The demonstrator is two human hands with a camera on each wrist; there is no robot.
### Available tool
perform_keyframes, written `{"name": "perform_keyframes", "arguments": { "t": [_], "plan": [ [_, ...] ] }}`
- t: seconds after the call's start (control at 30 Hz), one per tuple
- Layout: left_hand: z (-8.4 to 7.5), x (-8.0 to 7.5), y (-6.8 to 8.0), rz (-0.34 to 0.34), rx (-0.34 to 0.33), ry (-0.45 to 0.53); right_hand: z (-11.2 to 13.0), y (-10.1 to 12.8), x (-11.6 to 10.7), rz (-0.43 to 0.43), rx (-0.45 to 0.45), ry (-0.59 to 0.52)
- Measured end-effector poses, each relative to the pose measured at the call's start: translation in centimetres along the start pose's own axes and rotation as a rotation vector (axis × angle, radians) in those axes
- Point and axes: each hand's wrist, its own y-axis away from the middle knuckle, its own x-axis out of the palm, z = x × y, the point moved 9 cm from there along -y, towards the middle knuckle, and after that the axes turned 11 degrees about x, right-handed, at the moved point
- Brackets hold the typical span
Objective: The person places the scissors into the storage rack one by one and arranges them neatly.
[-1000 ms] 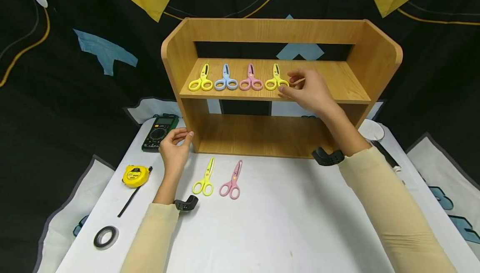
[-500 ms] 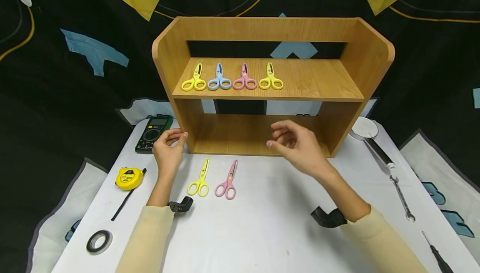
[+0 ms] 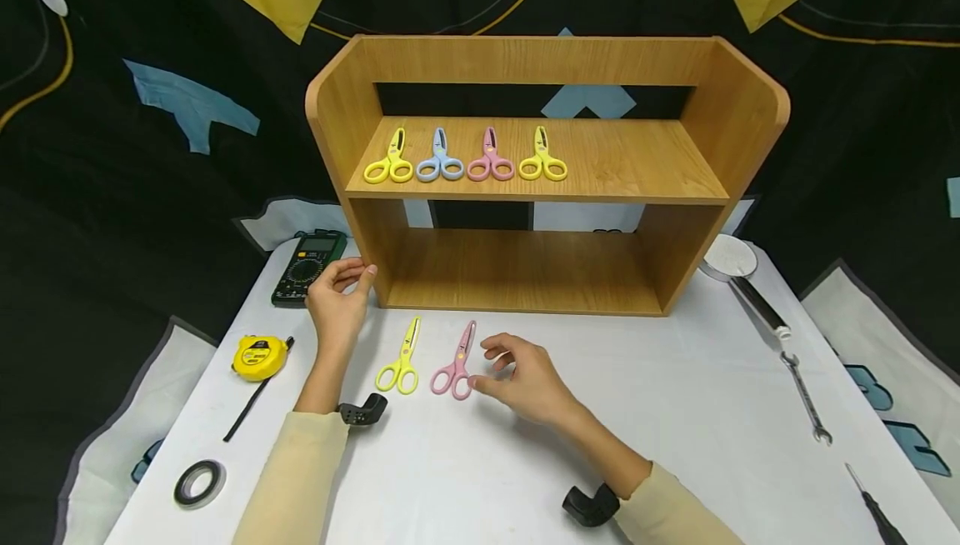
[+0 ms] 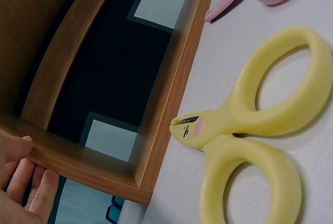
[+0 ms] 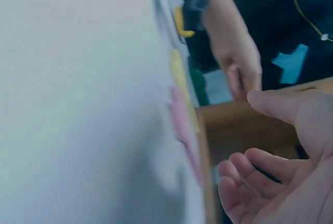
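Scissors [image 3: 459, 362] — white table [image 3: 525, 478], black backdrop [image 3: 150, 245]

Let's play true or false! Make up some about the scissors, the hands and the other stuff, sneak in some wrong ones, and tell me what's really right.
1. The blue scissors lie on the upper board of the shelf. True.
2. The tape measure is pink. False: the tape measure is yellow and black.
3. The left hand is at the side of the shelf. True.
4. The right hand is closest to the wrench. False: the right hand is closest to the pink scissors on the table.
5. One pair of yellow scissors is on the table. True.
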Motion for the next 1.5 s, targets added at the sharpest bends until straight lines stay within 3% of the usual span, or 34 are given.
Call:
{"name": "perform_keyframes", "arguments": {
  "t": [0.27, 0.63, 0.77, 0.93, 1.17, 1.37, 1.5],
  "plan": [
    [0.1, 0.0, -0.1, 0.01, -0.006, 0.017, -1.6, -0.8, 4.2, 0.022, 0.053, 0.074],
    [0.1, 0.0, 0.0, 0.012, -0.005, 0.012, -1.4, -1.0, 5.1, -0.097, 0.083, 0.254],
    [0.0, 0.0, -0.2, 0.013, 0.009, 0.012, -1.1, -1.1, 4.5, -0.113, 0.083, 0.229],
    [0.0, -0.2, -0.2, 0.015, 0.018, -0.008, -1.3, -1.0, 3.4, -0.069, 0.088, 0.082],
    [0.2, -0.1, 0.1, 0.014, 0.008, -0.006, -0.9, 0.6, -0.9, -0.003, 0.12, -0.141],
    [-0.1, -0.1, 0.0, 0.013, 0.011, -0.002, 3.4, 3.7, -7.9, -0.01, 0.049, -0.205],
    [-0.2, -0.1, 0.1, 0.012, 0.003, -0.002, 6.6, 5.0, -13.4, -0.082, -0.046, -0.182]
  ]
}}
